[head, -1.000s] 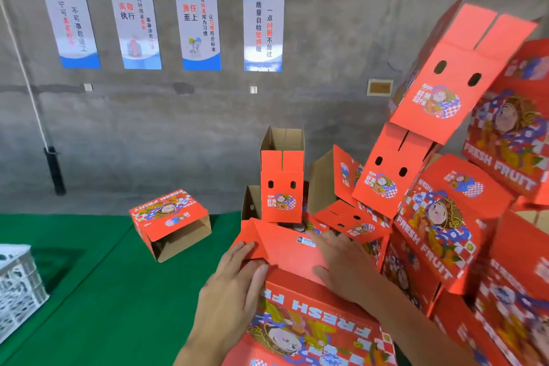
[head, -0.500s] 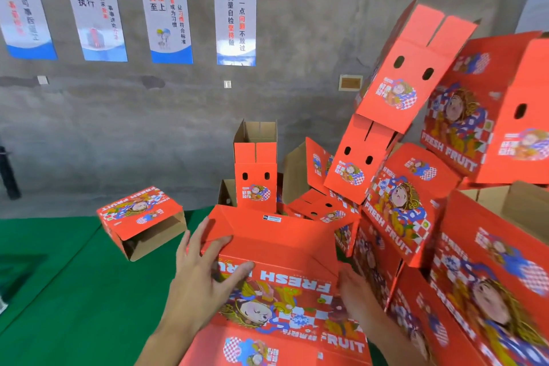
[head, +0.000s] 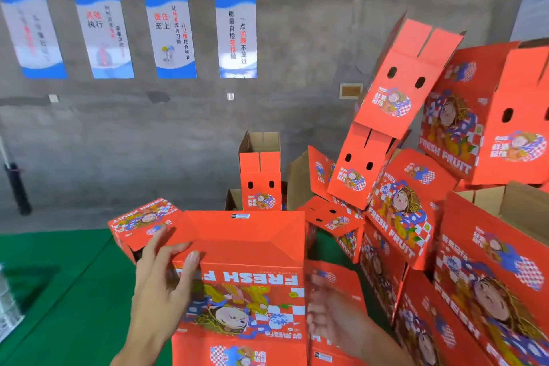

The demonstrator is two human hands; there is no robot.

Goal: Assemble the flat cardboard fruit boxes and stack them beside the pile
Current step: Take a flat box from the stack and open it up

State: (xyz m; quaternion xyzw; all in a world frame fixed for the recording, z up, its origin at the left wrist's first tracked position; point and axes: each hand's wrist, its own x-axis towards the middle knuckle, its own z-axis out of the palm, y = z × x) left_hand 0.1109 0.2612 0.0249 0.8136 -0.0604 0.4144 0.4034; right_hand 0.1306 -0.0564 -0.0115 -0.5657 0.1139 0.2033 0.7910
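- far left of the frame: a white crate [head: 7, 306] shows only as a sliver at the edge now, where a second ago more of it was in view; the view has swung right toward the pile.
- left of centre: a finished box [head: 142, 223] lies on its side on the green floor [head: 59, 291], unmoved.
- lower centre: the box in hand [head: 240, 285] has its end flaps folded in and lying flat; a second ago both hands were pressing those flaps down. by the look of it, this end is now closed and the box is near ready for stacking.
- left hand [head: 162, 285]: its grip is open and spread, fingers straight, thumb and fingertips resting on the box's left top edge, steadying rather than clasping.
- right hand [head: 332, 315]: it has come off the flaps and dropped to the box's right side; it is blurred, fingers loosely open, and whether it touches the cardboard cannot be told.
- right of the frame: the pile of assembled boxes [head: 416, 187] leans against the concrete wall [head: 297, 113], the likely place for this one.
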